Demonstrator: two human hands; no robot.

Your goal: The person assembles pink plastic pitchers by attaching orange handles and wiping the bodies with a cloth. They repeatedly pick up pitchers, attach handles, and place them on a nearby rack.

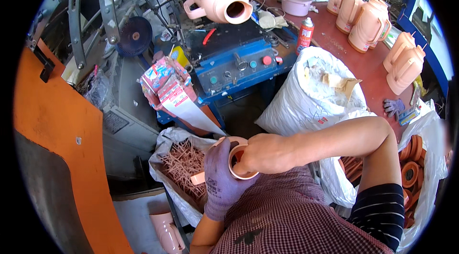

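My left hand [223, 184], in a purple glove, is wrapped round a peach plastic jug body [246, 176] in front of my apron. The jug's round mouth faces up toward me, and part of its handle sticks out on the left. My bare right hand [267, 153] is curled over the rim with its fingers reaching into the mouth. The fingertips are hidden inside, so what they pinch, if anything, does not show. Below my left hand stands a bag of thin pinkish plastic sticks [184, 165].
Ahead is a blue control panel [253, 65]; a peach jug [220, 0] hangs over it. Sticker roll [174, 93] at left, stuffed white sack [306, 96] at right. Several jugs [366, 24] and a spray can [305, 35] stand on the red table [330, 38]. Brown rings [409, 175] fill a bag.
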